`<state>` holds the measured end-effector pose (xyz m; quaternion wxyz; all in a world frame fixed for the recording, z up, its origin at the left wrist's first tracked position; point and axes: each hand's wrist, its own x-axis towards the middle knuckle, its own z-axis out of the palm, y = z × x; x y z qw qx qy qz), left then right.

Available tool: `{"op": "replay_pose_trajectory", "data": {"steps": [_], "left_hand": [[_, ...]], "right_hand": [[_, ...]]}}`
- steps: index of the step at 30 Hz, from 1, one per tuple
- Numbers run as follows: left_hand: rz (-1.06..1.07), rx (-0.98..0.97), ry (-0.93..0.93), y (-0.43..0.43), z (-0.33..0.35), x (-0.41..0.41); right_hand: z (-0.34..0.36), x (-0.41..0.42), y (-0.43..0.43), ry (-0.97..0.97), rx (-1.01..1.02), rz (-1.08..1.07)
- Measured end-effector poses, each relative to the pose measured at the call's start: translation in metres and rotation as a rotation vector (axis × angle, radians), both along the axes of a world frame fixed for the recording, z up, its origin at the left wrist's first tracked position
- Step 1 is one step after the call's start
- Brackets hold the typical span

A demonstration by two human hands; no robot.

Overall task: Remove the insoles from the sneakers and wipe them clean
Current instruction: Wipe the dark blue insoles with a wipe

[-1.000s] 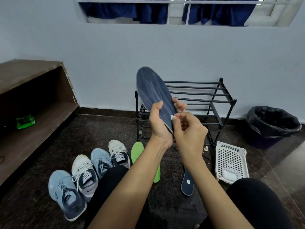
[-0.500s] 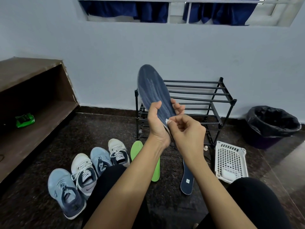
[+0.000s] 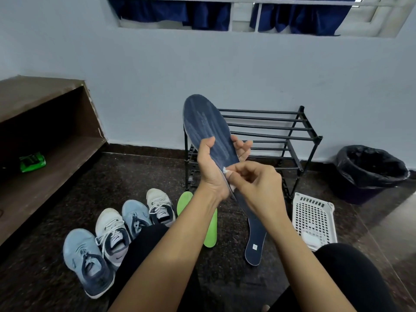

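My left hand [image 3: 210,167] grips a dark blue insole [image 3: 206,122] upright in front of me, thumb across its face, pale streaks on its surface. My right hand [image 3: 254,185] pinches a small white wipe [image 3: 225,170] against the insole's lower edge. On the floor lie a green insole [image 3: 210,226] and a second dark blue insole [image 3: 255,244]. Several sneakers stand in a row at the lower left: a blue one [image 3: 86,260], a white one [image 3: 112,235], another blue one [image 3: 135,217] and another white one [image 3: 159,206].
A black metal shoe rack [image 3: 270,140] stands against the wall behind the insole. A white plastic basket [image 3: 314,217] lies right of it, a black-lined bin [image 3: 369,172] farther right. A brown wooden shelf [image 3: 45,140] with a green packet [image 3: 32,162] is at left.
The right hand with the wipe has slid down the insole toward its lower edge. The left hand keeps the same hold on the insole.
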<state>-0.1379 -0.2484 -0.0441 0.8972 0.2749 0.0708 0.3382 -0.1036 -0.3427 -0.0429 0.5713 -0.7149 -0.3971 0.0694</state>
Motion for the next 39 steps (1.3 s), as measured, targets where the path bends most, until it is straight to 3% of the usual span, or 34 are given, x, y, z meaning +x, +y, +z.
{"op": "replay_pose_trajectory", "data": {"steps": [6,11,13,16,21,25,28,35,39], "left_hand": [[0.006,-0.015,0.01,-0.009,-0.002,0.004],[-0.012,-0.021,-0.019,-0.014,-0.007,0.008],[-0.023,0.009,-0.003,-0.015,-0.009,0.008],[-0.016,-0.003,0.025,-0.011,-0.006,0.005],[-0.039,-0.097,0.018,-0.003,0.0,0.001],[-0.101,-0.1,0.001,-0.001,0.005,0.001],[-0.074,-0.081,0.005,-0.005,0.003,0.002],[-0.06,-0.019,0.019,-0.015,-0.001,0.006],[-0.058,0.016,0.023,-0.016,-0.007,0.006]], "right_hand": [[-0.008,-0.003,0.011,-0.015,0.082,-0.208],[-0.016,0.007,0.02,-0.247,0.105,-0.346],[-0.015,0.011,0.022,-0.247,0.129,-0.378],[-0.009,0.011,0.017,-0.186,0.125,-0.286],[0.002,0.004,0.001,-0.104,-0.065,-0.017],[0.004,0.006,-0.004,0.043,-0.052,0.063],[-0.004,0.003,0.004,0.073,0.035,-0.059],[-0.015,0.007,0.021,-0.217,0.136,-0.309],[-0.011,0.015,0.021,-0.208,0.176,-0.324]]}}
